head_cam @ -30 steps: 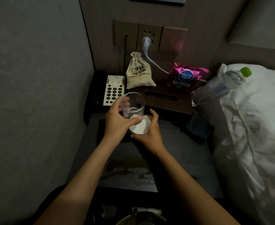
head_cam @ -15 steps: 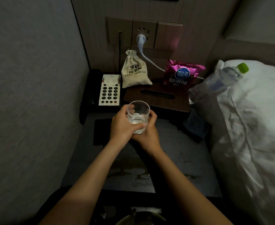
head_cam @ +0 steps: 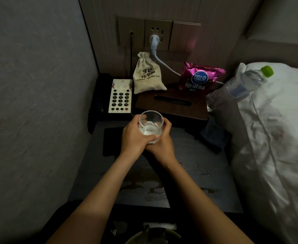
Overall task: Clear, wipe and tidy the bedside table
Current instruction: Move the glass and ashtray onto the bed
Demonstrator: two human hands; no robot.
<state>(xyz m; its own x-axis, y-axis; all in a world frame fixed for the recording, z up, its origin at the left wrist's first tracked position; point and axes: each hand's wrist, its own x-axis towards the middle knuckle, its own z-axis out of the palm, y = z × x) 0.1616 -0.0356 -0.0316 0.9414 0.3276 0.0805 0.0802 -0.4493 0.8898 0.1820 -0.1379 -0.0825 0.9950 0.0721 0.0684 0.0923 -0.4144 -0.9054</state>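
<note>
Hotel-type bedroom, bedside corner. Landmark: dark flat-topped bedside table (head_cam: pixel 206 184), wet patches on its surface. At its back left, black corded desk phone with white keypad panel (head_cam: pixel 121 96), typical of guest rooms. Behind the table, beige wall panel with power socket and switches (head_cam: pixel 157 33), white plug in it. At the back of the table, dark wooden tissue box with slot (head_cam: pixel 172 104); on it, beige drawstring cloth bag with printed text and phone number (head_cam: pixel 148 75) and shiny pink crisp packet (head_cam: pixel 200 78). Right of the table, bed with white pillow and rumpled sheets (head_cam: pixel 276 138), padded headboard above.
</note>
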